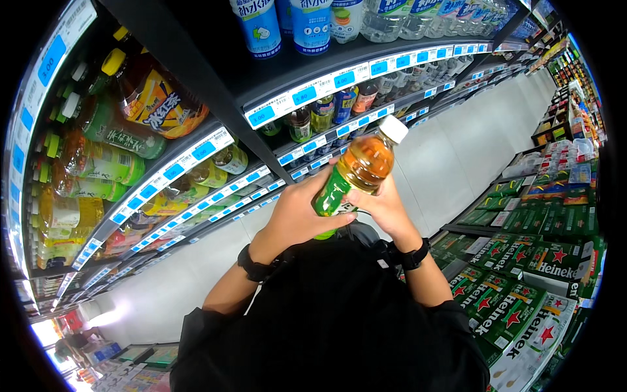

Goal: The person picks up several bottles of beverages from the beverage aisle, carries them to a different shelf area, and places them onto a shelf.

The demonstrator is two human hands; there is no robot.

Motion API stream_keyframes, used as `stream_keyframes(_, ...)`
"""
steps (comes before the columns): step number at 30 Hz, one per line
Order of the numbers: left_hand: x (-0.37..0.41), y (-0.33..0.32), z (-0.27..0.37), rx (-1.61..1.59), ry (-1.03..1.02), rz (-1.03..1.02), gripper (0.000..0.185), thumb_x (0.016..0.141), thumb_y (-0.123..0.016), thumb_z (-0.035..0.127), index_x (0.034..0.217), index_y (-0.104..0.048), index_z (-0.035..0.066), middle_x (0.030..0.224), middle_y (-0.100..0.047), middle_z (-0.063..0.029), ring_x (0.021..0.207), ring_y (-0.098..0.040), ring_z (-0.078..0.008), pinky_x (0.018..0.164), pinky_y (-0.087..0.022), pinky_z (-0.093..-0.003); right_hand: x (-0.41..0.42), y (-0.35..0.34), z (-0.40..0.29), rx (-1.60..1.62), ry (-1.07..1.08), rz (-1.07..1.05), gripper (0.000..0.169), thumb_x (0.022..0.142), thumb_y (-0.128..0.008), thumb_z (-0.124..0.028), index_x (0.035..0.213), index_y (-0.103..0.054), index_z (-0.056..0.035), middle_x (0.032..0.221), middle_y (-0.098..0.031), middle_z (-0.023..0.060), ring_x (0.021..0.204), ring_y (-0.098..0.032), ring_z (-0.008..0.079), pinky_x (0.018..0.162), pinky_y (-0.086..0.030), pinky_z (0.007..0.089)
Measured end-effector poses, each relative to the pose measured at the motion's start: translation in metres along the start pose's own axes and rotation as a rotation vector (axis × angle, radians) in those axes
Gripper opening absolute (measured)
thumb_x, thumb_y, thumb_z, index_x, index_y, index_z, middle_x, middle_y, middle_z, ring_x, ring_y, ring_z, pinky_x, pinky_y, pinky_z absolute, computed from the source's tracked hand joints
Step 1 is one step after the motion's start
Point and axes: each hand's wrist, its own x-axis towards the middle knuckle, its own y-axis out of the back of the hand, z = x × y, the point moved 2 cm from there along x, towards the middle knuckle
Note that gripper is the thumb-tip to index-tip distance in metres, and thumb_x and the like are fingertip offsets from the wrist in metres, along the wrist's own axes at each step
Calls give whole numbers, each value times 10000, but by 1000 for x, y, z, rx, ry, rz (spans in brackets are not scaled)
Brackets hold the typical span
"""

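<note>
A plastic bottle of amber tea (366, 162) with a white cap and a green label is held tilted between both hands, its cap towards the upper right. My left hand (299, 208) wraps the lower, labelled part from the left side. Around the right side of the bottle, my right hand (384, 203) has its thumb on the label. Both wrists wear black bands. Part of the label is hidden by the fingers. Beyond the bottle stands a shelf row of small drinks bottles (322, 113).
Shelves with price strips (303, 95) run along the left and top, holding tea bottles (152, 98) and blue-labelled bottles (311, 24). Stacked green Heineken cartons (509, 304) line the right. A pale tiled aisle floor (441, 142) runs between. A person (73, 343) is far off at lower left.
</note>
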Motion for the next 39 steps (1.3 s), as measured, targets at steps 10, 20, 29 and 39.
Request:
stream_keyframes(10,31,-13,-9,-96,-33,-183,677,824,-807,319,1401,-552,72,1358,-603,-142,1229,-586,-295,1008,-467,-394,0,30,-15,-194,210,107,697,700,-866,-43,1289,-493,-14,1172,-662,133,1085,-640,196,958,-522,353)
stream_keyframes(20,85,-9,-128,-84,349,651,597,859,-749,120,1343,-425,-14,1241,-542,-148,1102,-569,-208,917,-521,-355,-14,113,-30,-533,301,244,690,655,-878,-25,1241,-517,-53,1161,-648,141,1081,-634,221,935,-508,350)
stream_keyframes(29,124,-13,-175,54,330,721,558,807,-812,121,1241,-496,-30,1175,-611,-145,1034,-622,-202,917,-494,-324,-24,158,-47,-592,196,411,777,674,-865,-49,1166,-268,-131,1149,-620,185,1096,-593,247,973,-462,387)
stream_keyframes(39,91,-27,-147,162,224,838,713,703,-898,122,1271,-488,-8,1179,-628,-150,1071,-644,-228,910,-529,-318,-21,151,-43,-754,249,297,722,637,-886,-40,1209,-446,-65,1156,-631,154,1044,-629,227,917,-510,352)
